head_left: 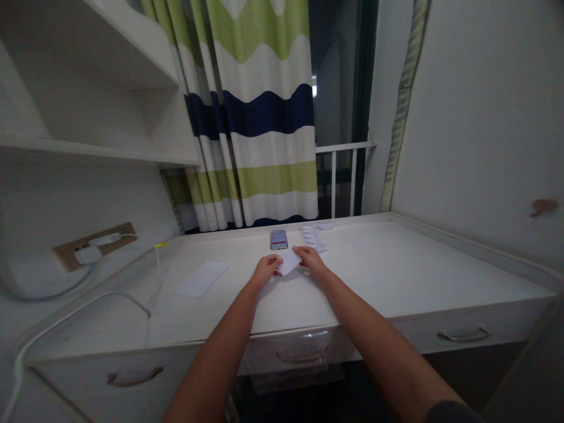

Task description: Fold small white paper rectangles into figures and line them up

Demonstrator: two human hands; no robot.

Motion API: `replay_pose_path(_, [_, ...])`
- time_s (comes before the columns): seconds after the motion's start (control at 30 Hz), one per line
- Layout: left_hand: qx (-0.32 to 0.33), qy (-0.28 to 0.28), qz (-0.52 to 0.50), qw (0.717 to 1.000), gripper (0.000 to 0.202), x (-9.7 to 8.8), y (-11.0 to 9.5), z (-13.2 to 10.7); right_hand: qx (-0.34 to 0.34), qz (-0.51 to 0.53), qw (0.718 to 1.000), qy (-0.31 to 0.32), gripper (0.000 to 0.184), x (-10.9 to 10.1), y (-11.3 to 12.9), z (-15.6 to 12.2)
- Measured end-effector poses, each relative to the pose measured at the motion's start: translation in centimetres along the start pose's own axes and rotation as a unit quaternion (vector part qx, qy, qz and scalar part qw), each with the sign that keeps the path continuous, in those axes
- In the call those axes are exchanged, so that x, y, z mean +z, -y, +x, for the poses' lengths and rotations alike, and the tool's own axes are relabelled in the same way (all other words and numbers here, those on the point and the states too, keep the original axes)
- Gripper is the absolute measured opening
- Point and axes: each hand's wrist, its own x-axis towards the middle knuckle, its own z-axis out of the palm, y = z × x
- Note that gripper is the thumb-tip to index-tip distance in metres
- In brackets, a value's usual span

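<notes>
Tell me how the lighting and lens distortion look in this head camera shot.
In the head view, the scene is dim and underexposed, a small bright spot glares beside the curtain, wide-angle distortion bends the desk edges, and the left hand and right hand show no heavy blur.

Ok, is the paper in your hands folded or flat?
Looks folded: between the left hand and right hand, the paper forms a narrow point, unlike the flat sheet nearby.
</notes>
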Motion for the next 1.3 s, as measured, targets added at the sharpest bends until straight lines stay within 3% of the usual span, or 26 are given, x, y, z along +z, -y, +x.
replay_pose_path(0.17, [-0.003, -0.037, -0.044, 0.998, 0.035, -0.2, -0.3, -0.2, 0.062, 0.119, 0.988, 0.076, 0.015, 0.0, 0.5, -0.4])
replay_pose_path(0.4, [0.018, -0.032, -0.019, 0.999, 0.028, 0.0, -0.4, -0.6, 0.077, 0.154, 0.976, 0.136, 0.015, 0.0, 0.9, -0.8])
replay_pose_path(0.63, [-0.009, 0.016, -0.006, 1.0, 0.033, 0.1, 0.1, -0.2, 0.076, 0.138, 0.981, 0.11, 0.012, 0.0, 0.5, -0.6])
replay_pose_path(0.93, [0.032, 0.031, -0.011, 0.999, 0.035, 0.5, 0.6, 0.3, 0.067, 0.097, 0.987, 0.106, 0.013, 0.0, 0.6, -0.7])
replay_pose_path(1.1, [0.016, -0.023, 0.0, 1.0, 0.018, 0.3, 0.3, 0.2, 0.051, 0.097, 0.988, 0.11, 0.015, 0.0, 0.4, -0.6])
replay_pose_path(1.3, [0.089, -0.063, 0.044, 0.993, 0.024, 0.1, -0.3, -0.3, 0.053, 0.074, 0.985, 0.146, 0.017, 0.0, 0.1, -0.6])
